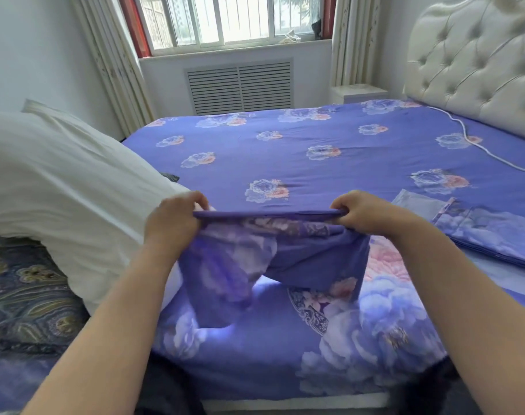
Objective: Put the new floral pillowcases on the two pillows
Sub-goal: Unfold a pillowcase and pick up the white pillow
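Note:
A purple floral pillowcase (273, 256) hangs stretched between my two hands above the near edge of the bed. My left hand (177, 220) grips its upper hem at the left end. My right hand (366, 212) pinches the same hem at the right end. A bare white pillow (60, 187) leans at the left, its corner just behind my left hand. A second folded floral pillowcase (488, 235) lies flat on the bed at the right.
The bed (285, 151) is covered with a purple floral sheet. A white cable (476, 145) runs across it near the tufted cream headboard (476, 64). A dark paisley cushion (27, 295) lies under the white pillow at the left.

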A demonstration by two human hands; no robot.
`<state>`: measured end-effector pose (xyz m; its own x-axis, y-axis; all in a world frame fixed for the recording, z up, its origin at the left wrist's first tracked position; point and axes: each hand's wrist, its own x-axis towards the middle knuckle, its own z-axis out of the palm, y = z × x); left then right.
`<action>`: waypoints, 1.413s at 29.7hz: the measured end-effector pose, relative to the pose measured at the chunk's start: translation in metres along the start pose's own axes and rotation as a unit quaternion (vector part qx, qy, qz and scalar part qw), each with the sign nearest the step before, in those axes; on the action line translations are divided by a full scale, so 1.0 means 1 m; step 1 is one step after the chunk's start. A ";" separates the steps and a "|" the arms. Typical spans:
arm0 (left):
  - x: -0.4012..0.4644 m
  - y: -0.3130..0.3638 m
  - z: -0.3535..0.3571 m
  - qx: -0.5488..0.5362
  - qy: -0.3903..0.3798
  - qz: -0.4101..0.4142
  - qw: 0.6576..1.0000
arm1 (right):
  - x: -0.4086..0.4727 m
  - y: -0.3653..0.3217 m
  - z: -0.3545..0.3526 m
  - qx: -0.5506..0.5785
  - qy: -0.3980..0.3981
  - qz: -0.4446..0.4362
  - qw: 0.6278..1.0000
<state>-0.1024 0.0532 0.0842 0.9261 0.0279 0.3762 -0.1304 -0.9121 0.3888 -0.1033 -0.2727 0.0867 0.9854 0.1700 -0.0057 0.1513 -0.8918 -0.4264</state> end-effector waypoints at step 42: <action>-0.040 0.047 -0.104 -0.020 0.419 0.082 0.904 | -0.089 -0.061 -0.081 0.277 0.496 -0.038 0.822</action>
<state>-0.1822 0.0514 0.1749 0.3021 0.2101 0.9298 -0.2700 -0.9166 0.2949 -0.1943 -0.2676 0.1864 0.5948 -0.4537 0.6636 0.4278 -0.5202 -0.7392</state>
